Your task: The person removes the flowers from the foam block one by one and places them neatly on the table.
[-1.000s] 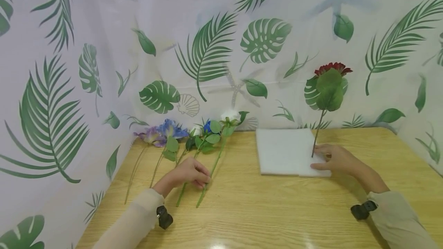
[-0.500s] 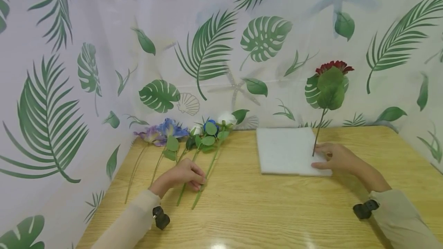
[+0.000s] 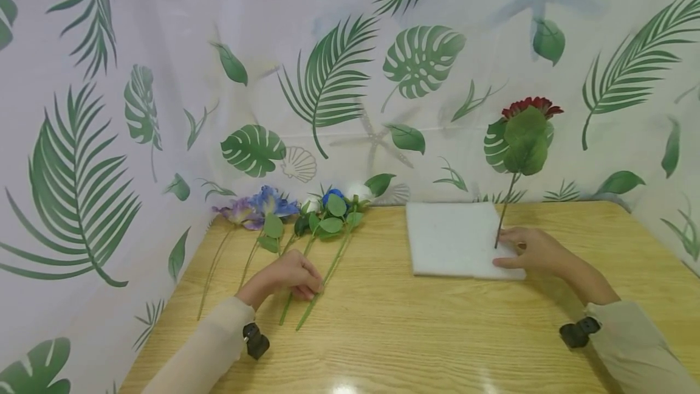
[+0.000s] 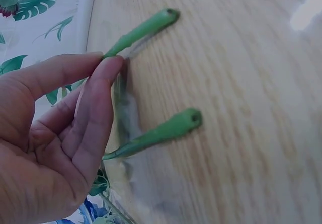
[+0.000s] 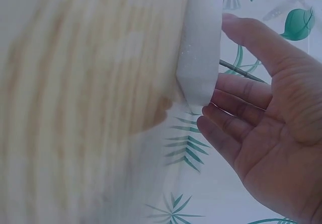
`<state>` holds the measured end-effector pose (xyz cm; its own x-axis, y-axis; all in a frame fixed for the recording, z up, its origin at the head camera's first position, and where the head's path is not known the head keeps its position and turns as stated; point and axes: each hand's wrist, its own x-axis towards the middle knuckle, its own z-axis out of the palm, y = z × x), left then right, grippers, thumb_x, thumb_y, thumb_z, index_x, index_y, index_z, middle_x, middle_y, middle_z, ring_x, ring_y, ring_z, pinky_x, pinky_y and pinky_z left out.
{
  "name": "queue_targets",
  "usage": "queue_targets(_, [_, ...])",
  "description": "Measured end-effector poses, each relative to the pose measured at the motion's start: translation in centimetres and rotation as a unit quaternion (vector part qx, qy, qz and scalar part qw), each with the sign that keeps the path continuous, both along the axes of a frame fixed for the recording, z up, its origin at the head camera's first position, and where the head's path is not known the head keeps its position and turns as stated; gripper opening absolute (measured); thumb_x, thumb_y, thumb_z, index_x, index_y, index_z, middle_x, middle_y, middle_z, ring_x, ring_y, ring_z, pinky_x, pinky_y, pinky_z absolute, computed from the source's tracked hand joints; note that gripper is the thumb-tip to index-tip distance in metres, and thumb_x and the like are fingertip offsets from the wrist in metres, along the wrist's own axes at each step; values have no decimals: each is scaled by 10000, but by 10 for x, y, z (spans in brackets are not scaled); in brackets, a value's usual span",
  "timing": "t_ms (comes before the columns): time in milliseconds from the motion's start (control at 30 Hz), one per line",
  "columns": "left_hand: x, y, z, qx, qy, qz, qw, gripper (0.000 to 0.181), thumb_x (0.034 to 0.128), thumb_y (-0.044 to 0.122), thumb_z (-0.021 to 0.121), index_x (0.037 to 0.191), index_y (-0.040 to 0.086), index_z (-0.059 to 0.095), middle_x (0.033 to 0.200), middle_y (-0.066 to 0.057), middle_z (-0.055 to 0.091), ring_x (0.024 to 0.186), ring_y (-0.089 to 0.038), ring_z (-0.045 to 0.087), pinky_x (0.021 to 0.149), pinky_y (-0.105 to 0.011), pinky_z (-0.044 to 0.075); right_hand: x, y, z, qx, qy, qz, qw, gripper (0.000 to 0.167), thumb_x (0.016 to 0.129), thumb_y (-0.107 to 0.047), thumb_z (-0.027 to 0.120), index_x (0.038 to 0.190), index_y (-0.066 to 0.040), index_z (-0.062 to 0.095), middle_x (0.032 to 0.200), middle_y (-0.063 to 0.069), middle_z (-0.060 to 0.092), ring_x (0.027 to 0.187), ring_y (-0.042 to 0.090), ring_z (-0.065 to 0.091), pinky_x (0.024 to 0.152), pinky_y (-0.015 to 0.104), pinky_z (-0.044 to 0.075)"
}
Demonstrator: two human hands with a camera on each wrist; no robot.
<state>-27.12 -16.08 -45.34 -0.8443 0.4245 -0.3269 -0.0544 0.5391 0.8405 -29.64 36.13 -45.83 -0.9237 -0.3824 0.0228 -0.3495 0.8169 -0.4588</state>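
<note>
My left hand pinches the lower green stem of a white flower between thumb and fingertips; the stem's cut end sticks out past them in the left wrist view. Beneath that hand runs the stem of a neighbouring flower, its end on the table. The right hand rests at the right edge of a white foam board, fingers spread and slightly bent, fingertips touching it. Between thumb and forefinger, a red flower with large green leaves stands upright, slightly tilted, its stem base at the board.
Left of the held stem lie a blue flower, a small white flower, a blue-violet flower and a purple flower. They lie on a wooden table. A leaf-printed curtain hangs behind and at left.
The left hand has shifted slightly left, and the lower end of the white flower's stem has swung left with it. The right hand, the board and the red flower stay essentially in place.
</note>
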Motion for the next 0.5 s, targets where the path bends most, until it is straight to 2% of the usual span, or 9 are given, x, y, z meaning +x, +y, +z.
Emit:
queue_targets(167, [-2, 2, 2, -134, -18, -46, 9999, 187, 883, 31, 754, 1033, -79, 770, 808, -147, 775, 597, -97, 698, 636, -312, 639, 0, 1, 1, -14, -43, -9, 10000, 705, 849, -346, 837, 1298, 148, 609, 1389, 384, 531, 1244, 568, 528, 954, 588, 550])
queue_targets(333, [-3, 2, 0, -67, -119, -38, 9999, 159, 883, 30, 758, 1012, -62, 772, 756, -80, 764, 603, -106, 704, 637, -314, 639, 0, 2, 1, -14, -88, -33, 10000, 708, 850, -354, 835, 1305, 139, 610, 1398, 384, 524, 1233, 564, 538, 945, 585, 555])
queue_targets(500, [-3, 1, 1, -6, -121, -97, 9999, 146, 883, 31, 760, 997, -61, 770, 752, -63, 760, 604, -107, 703, 635, -324, 639, 0, 2, 0, 14, -43, -21, 10000, 702, 848, -352, 838, 1296, 141, 616, 1389, 382, 534, 1233, 559, 542, 939, 577, 560])
